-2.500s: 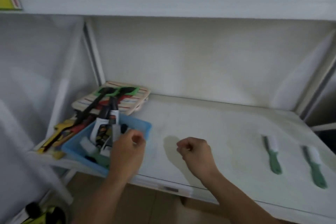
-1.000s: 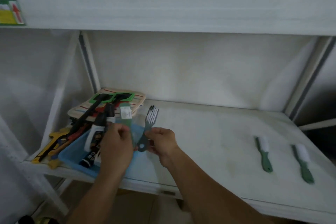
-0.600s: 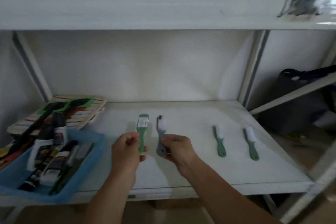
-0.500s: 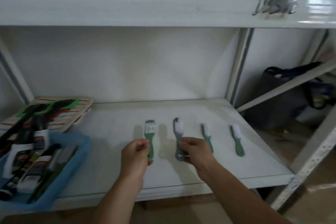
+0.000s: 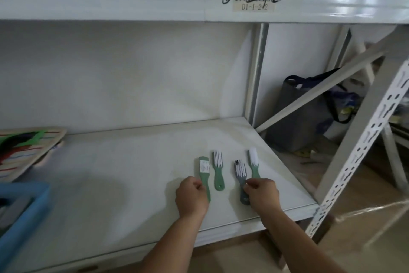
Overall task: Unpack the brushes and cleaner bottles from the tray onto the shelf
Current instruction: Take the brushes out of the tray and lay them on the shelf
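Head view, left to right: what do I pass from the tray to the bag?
Blue tray, labelled green brush, second green brush, grey brush, third green brush, dark bag.

Left hand point(image 5: 192, 198), right hand point(image 5: 262, 195) carried rightward — green brush point(image 5: 204, 172), grey brush point(image 5: 240, 176) now down at shelf point(image 5: 132, 173)

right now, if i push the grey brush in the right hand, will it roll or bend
Probably slides rather than rolls: the grey brush has a flat-looking handle. Likely stiff and light: it is slim, and the right hand merely pinches it. The shelf looks smooth, so it may skid easily.
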The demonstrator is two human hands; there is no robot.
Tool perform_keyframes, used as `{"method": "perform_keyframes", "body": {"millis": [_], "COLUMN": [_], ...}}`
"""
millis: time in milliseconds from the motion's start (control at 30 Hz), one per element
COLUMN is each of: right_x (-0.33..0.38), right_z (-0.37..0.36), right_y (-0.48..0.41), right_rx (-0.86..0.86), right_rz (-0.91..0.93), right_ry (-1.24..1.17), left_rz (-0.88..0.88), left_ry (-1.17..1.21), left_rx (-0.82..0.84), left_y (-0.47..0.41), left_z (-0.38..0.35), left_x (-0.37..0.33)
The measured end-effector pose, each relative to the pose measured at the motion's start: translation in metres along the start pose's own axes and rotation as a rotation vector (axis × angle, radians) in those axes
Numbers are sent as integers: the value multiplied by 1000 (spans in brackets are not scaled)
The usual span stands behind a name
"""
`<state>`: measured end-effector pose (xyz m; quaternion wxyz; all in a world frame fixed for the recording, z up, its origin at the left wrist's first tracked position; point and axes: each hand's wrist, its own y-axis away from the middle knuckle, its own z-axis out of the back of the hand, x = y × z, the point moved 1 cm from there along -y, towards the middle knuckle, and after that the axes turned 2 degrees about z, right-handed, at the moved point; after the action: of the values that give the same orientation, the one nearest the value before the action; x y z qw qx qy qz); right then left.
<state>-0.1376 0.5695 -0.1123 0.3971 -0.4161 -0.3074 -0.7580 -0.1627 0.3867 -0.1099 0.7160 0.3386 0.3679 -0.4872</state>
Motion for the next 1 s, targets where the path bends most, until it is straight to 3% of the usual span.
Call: {"method": "perform_keyframes", "body": {"millis": [133, 300, 467, 667, 833, 1000], "right_x": [5, 18, 41, 92, 147, 194], "right_z": [-3, -6, -27, -113, -198, -274], "right_y": [6, 24, 59, 120, 170, 215], "right_rx": [-17, -39, -43, 190, 394, 576], "right_rz": [54, 148, 329, 561, 718, 791], "right_ry": [101, 182, 159, 130, 117, 212], "left_rz": [-107, -103, -150, -184, -85, 81], "left_ry": [-184, -153, -63, -93, -260, -532], "left_rx": [41, 72, 69, -218, -451, -416], "left_y": [-1, 7, 26, 21, 5, -15], "left_z": [-2, 10, 74, 222, 349, 423], "left_x": [-4, -3, 17, 59, 103, 146]}}
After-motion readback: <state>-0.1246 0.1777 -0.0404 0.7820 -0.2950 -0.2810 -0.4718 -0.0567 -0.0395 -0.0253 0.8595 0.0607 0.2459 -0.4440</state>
